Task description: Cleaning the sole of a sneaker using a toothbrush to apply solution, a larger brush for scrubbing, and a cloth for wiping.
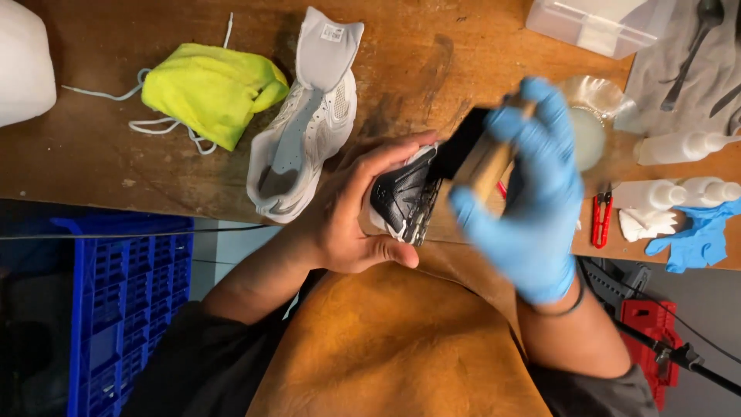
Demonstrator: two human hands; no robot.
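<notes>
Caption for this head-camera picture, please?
Bare left hand holds a shoe; gloved right hand brushes its sole.

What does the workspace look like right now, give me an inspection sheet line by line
Surface: worn wooden table, stained.
Job's things: shoe sole up in bare left hand; brush in gloved right hand, blurred.
Clutter: white shoe, yellow cloth, red snips, white bottles, spare blue glove, clear box, spoon.
Grippers: both hands closed on their items.
Cables: black cable lower right.
Surroundings: blue crate, tan apron.
</notes>
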